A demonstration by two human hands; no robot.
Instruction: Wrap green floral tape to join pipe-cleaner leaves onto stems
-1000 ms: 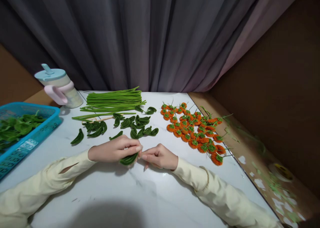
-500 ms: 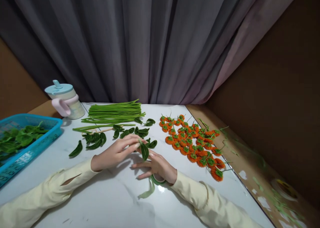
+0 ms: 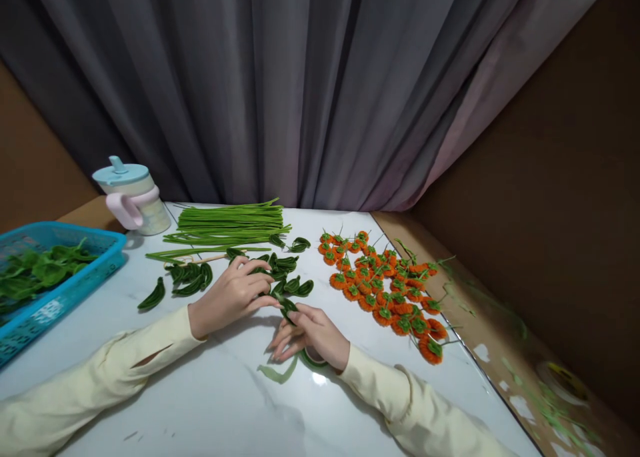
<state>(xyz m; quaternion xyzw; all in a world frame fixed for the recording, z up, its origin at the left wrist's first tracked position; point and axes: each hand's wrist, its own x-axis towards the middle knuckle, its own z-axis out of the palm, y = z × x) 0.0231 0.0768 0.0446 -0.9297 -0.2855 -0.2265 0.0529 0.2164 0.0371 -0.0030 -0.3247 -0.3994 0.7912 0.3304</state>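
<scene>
A blue basket (image 3: 85,282) holds green leaves (image 3: 47,268); near it stands a lidded cup (image 3: 156,218) (contents hidden). Above the white table (image 3: 200,397), the right hand (image 3: 320,335) pinches a dark-green leaf (image 3: 287,307); the left hand (image 3: 234,295), fingers loosely spread, is beside its tip.

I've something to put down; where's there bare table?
Broadest: the near table, between left sleeve and right sleeve, bar green tape and small scraps. A smaller patch lies between right sleeve and orange flowers. Crowded: the far left, with stems, leaves and cup.
</scene>
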